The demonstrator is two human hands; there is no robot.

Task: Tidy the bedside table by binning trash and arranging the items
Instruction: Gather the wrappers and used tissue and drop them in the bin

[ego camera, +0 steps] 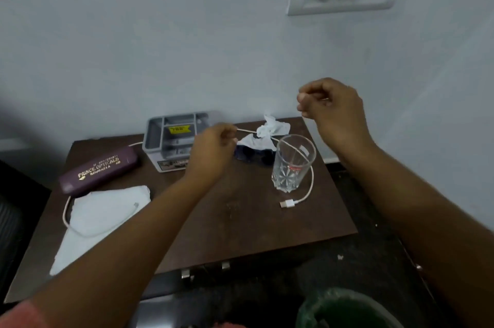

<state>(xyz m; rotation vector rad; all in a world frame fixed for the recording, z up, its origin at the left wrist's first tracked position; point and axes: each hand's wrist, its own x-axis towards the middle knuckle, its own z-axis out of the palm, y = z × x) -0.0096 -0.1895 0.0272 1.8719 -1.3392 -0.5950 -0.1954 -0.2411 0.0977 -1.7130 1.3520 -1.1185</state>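
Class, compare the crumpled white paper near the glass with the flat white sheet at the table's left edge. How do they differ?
The crumpled paper is balled and creased, standing up at the table's back; the flat sheet lies spread near the front left. The sheet is much larger. A cable loops over the sheet; the crumpled paper rests on a dark wrapper. Both are white.
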